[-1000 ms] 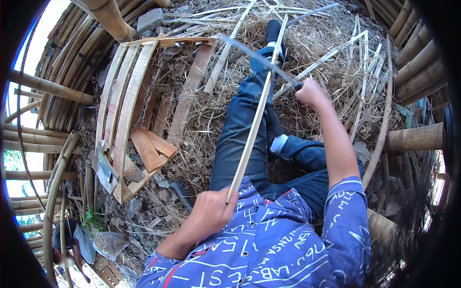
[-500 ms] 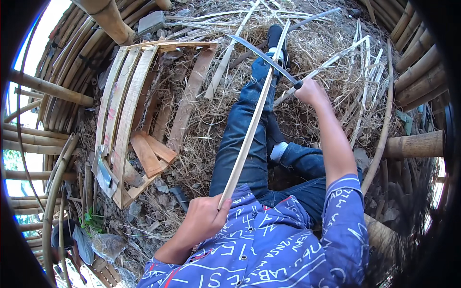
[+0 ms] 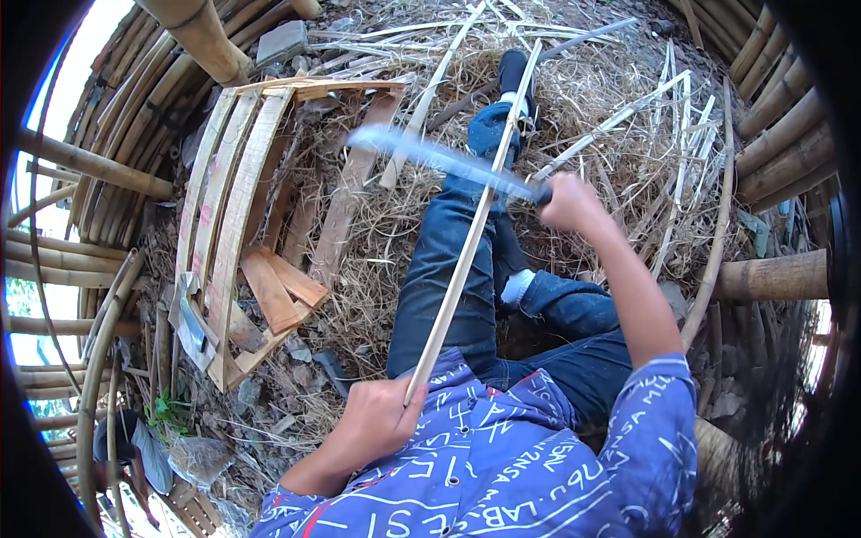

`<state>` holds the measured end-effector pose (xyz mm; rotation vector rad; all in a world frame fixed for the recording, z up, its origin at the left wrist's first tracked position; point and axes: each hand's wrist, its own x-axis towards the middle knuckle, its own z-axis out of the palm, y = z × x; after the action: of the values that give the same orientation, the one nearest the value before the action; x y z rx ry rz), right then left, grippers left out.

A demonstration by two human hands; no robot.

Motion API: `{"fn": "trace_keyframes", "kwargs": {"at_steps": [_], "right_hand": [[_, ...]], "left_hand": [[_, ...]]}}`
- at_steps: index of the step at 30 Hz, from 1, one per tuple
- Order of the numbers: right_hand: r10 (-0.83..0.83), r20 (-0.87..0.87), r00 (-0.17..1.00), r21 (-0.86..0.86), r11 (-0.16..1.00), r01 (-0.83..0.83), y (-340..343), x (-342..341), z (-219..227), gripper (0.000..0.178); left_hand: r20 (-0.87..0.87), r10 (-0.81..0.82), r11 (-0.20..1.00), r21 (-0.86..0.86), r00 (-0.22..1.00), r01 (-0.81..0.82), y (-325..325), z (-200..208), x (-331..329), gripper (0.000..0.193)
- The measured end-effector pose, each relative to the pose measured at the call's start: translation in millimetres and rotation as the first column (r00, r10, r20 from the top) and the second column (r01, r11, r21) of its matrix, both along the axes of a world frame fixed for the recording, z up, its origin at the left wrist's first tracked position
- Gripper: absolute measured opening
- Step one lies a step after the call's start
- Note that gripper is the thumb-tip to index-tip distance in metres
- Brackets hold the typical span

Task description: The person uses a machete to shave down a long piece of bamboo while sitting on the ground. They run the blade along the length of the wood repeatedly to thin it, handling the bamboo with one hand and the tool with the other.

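Observation:
My left hand (image 3: 381, 417), near my waist, is closed round the near end of a long pale bamboo strip (image 3: 456, 291). The strip slants away over my outstretched leg, and its far end lies by my shoe (image 3: 514, 67). In my right hand (image 3: 572, 204) is the dark handle of a long-bladed knife (image 3: 439, 160). Its blade, smeared by motion, points to the far left and crosses the strip above my shin. Whether the edge touches the strip I cannot tell.
A wooden slatted crate (image 3: 242, 197) stands at left, with short boards (image 3: 282, 287) in it. Shavings (image 3: 377, 229) and loose split strips (image 3: 619, 121) cover the ground. Bamboo poles (image 3: 776, 273) wall both sides. A grey block (image 3: 282, 42) lies at the back left.
The knife has come toward me along the strip, and its blade has swung lower and to the left. My right hand moved nearer; my left hand is almost still, dipping slightly.

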<state>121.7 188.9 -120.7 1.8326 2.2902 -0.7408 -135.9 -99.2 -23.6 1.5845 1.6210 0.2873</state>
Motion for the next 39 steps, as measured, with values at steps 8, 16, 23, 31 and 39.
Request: {"fn": "trace_keyframes", "kwargs": {"at_steps": [8,16,23,31,39], "right_hand": [[-0.406,-0.067,0.912,0.237,0.881,0.409,43,56,-80,0.03],[-0.265,-0.506,0.821,0.043,0.943,0.331,-53,7,-33,0.022],[-0.081,-0.641,0.763,-0.037,0.997,0.075,-125,-29,-11,0.021],[0.148,-0.458,0.877,-0.074,0.976,-0.203,-143,-30,26,0.024],[-0.024,-0.217,0.976,-0.087,0.996,0.005,-96,0,1,0.025]], "left_hand": [[0.082,0.078,0.997,-0.007,0.994,-0.077,-1,6,-3,0.023],[0.52,0.378,0.919,-0.313,0.766,-0.241,24,-18,-17,0.045],[0.407,0.344,0.918,-0.336,0.846,-0.212,24,-19,-4,0.039],[-0.364,-0.018,0.991,0.118,0.931,0.066,21,2,6,0.023],[-0.297,-0.059,0.972,0.199,0.953,0.123,9,1,12,0.029]]}}
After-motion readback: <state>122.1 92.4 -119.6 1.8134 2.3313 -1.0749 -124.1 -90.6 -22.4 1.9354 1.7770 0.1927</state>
